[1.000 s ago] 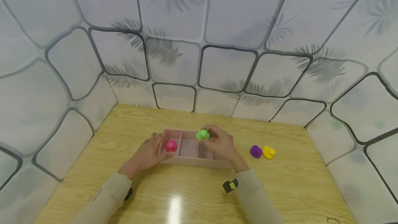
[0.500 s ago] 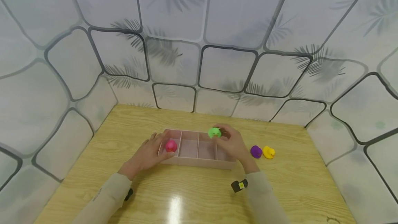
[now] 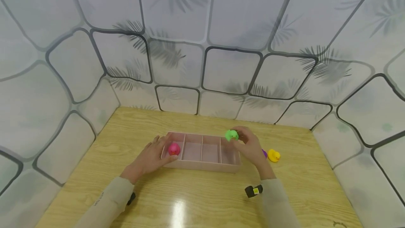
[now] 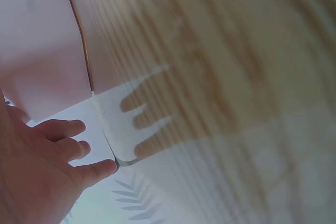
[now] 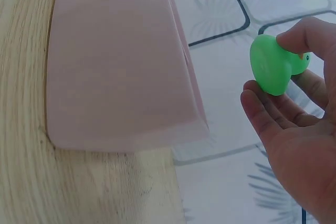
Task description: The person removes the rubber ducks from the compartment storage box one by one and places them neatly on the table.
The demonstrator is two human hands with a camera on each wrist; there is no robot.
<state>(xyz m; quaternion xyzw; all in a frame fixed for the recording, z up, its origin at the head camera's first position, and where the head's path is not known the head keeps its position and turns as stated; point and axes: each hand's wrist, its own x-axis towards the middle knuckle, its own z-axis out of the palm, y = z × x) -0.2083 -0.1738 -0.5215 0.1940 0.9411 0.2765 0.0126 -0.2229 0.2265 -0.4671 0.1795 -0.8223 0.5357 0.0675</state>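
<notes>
Pinched between the thumb and fingers of my right hand (image 3: 252, 147) is a green rubber duck (image 3: 232, 135), held up over the right end of a pale pink divided box (image 3: 202, 165). The right wrist view shows the green duck (image 5: 270, 65) from below, clear of the box wall (image 5: 121, 66). At the box's left end lies my left hand (image 3: 150, 154), its fingers spread loosely and its thumb along the front rim. A pink rubber duck (image 3: 174, 149) sits in the leftmost compartment, beside that thumb. The other compartments hold nothing.
Right of the box, a yellow rubber duck (image 3: 273, 155) stands on the wooden table (image 3: 202, 192). A purple rubber duck (image 3: 264, 153) next to it is mostly hidden behind my right hand. Patterned walls (image 3: 177, 62) enclose the table's back and sides.
My right hand has carried the green duck rightward, from above the middle compartments to the right end, and now covers most of the purple duck. My left hand has stayed put.
</notes>
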